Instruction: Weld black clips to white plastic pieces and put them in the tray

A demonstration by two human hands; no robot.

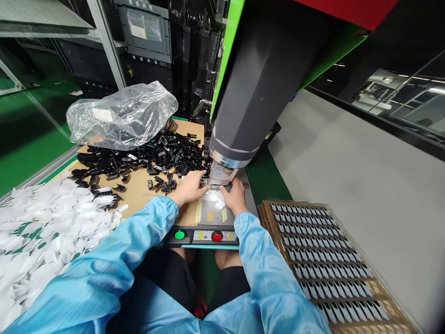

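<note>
My left hand [191, 186] reaches to the left side of a small metal fixture [216, 183] beneath the machine head [231, 139]. Its index finger is stretched out and its thumb stands apart from it. On the fixture's right side is my right hand [235, 195], with thumb and fingers apart and the thumb pointing toward the left one. Whatever sits in the fixture between the thumbs is too small to make out. Just in front of the fixture, several white oval plastic pieces [217, 200] lie on the grey machine bed.
Black plastic clips [170, 155] are heaped on cardboard at left, with a clear plastic bag [121, 116] behind. Many white pieces [45, 236] cover the left front. Stacked trays [323, 260] of grey parts stand at right. Green [180, 234] and red [217, 236] buttons line the front edge.
</note>
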